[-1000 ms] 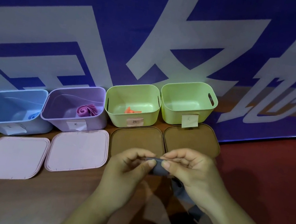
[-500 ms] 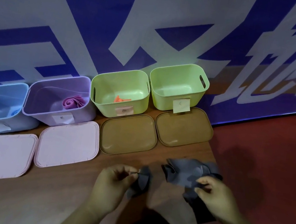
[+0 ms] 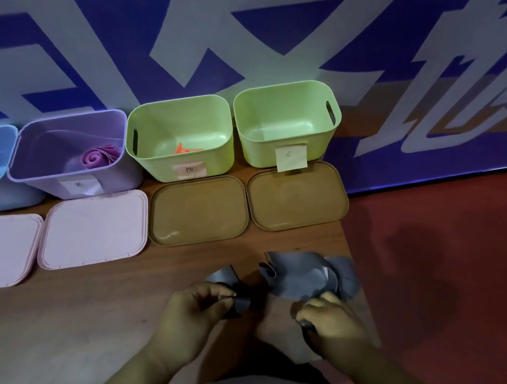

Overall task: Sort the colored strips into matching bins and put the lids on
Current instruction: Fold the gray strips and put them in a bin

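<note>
Both grips are busy with the grey strip [image 3: 295,277], which lies bunched in loose loops at the lower centre-right of the frame, right at the bench's [image 3: 63,311] right edge. The left grip [image 3: 194,311] pinches a dark fold of it between thumb and fingertips. The right grip [image 3: 333,328] is curled round another part. Whether these are one strip or two I cannot tell.

The nearest risk is the edge. Part of the bundle hangs close to the red floor [image 3: 450,254], and a slack pull could let it slide off. The loops also look tangled, so pulling the two grips apart may tighten a knot instead of freeing a length.

Choosing the bin is the next hazard. No bin is grey. The right green bin [image 3: 258,150] at upper centre-right looks empty and is probably meant, but its note [image 3: 291,158] is too faint to read. The green bin [image 3: 158,161] to its left already has an orange strip [image 3: 186,149], and the purple bin [image 3: 50,174] a purple roll [image 3: 99,157], so a hasty drop could mix colours.

All four lids in view lie flat in front, the brown one [image 3: 297,195] nearest. A springy strip left poking over the rim would likely stop that lid from seating.
</note>
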`<state>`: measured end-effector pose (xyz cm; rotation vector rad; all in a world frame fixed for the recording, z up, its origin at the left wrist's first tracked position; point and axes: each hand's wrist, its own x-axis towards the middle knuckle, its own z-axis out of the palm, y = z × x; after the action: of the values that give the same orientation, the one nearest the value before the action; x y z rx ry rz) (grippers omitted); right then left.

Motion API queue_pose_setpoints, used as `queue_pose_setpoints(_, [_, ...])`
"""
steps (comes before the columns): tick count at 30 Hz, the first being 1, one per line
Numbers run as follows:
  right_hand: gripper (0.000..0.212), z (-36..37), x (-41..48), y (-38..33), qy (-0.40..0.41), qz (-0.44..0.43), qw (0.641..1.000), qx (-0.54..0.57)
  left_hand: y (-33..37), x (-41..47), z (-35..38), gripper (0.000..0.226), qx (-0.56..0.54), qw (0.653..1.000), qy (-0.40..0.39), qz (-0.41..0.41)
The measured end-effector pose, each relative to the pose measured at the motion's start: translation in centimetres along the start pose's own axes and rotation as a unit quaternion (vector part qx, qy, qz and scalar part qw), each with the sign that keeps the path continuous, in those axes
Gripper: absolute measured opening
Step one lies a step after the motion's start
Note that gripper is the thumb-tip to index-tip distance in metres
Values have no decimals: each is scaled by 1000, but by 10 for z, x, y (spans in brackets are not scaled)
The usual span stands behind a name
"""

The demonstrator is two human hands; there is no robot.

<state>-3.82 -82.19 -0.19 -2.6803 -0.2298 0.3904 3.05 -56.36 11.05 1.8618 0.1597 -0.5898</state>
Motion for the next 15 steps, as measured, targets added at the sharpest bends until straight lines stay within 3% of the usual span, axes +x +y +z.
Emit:
queue_pose_setpoints(3, [11, -8, 10, 2, -19, -4, 1000, -13, 3, -5, 5, 34, -18, 1000, 9, -2])
queue_pose_setpoints(7, [25, -35, 14, -7, 27, 59, 993, 103, 6, -9, 7, 26, -33, 999, 25, 6])
queue_pose_setpoints(15, [9, -119, 25, -54, 114, 68, 947, 293, 54, -29, -9, 17, -69, 991, 44, 106])
